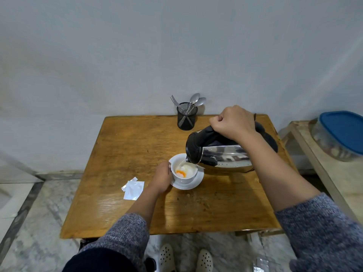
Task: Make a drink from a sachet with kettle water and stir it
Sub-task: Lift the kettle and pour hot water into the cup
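Observation:
A white cup stands on a white saucer in the middle of the wooden table. Orange powder and pale liquid show inside the cup. My left hand grips the cup's left side. My right hand holds the handle of a steel kettle with a black lid, tilted left so its spout is over the cup. A thin stream of water runs into the cup. A torn white sachet lies flat to the left of my left hand.
A black mesh holder with a fork and two spoons stands at the table's back edge. The kettle's black base is behind my right forearm. A blue-lidded container sits on a side surface at right.

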`<state>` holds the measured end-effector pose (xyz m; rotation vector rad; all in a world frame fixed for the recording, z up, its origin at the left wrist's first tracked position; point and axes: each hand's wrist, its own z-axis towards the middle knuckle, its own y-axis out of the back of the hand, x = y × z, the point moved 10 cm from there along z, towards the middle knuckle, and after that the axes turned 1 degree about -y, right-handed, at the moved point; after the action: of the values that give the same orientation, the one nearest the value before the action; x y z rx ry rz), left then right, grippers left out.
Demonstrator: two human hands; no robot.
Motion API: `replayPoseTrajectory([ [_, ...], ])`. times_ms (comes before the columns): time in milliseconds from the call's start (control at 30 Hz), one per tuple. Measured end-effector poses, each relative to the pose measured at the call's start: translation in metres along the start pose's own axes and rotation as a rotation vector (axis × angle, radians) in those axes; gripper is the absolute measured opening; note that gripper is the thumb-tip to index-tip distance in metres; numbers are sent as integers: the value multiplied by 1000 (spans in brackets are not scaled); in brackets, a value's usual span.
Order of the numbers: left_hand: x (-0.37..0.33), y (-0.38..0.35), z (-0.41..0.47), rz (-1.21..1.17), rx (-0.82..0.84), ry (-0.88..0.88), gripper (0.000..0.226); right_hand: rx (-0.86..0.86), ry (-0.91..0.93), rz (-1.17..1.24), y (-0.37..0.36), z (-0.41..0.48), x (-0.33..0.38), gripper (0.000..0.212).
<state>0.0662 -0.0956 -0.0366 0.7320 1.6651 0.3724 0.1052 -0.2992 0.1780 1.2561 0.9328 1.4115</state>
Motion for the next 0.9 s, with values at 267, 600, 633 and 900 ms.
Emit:
replayPoseTrajectory([
  [267,2,-1,4,13,13,-10,20,17,10,0,-4,0,-1,39],
  [600,3,-1,5,41,21,-15,19,13,28,-29,0,1,4,38],
  [633,3,-1,5,46,26,-22,19,14,30,-32,1,1,4,39],
  [900,-7,-2,1,149,173,-146,34,21,25,-41,8,1,4,40],
])
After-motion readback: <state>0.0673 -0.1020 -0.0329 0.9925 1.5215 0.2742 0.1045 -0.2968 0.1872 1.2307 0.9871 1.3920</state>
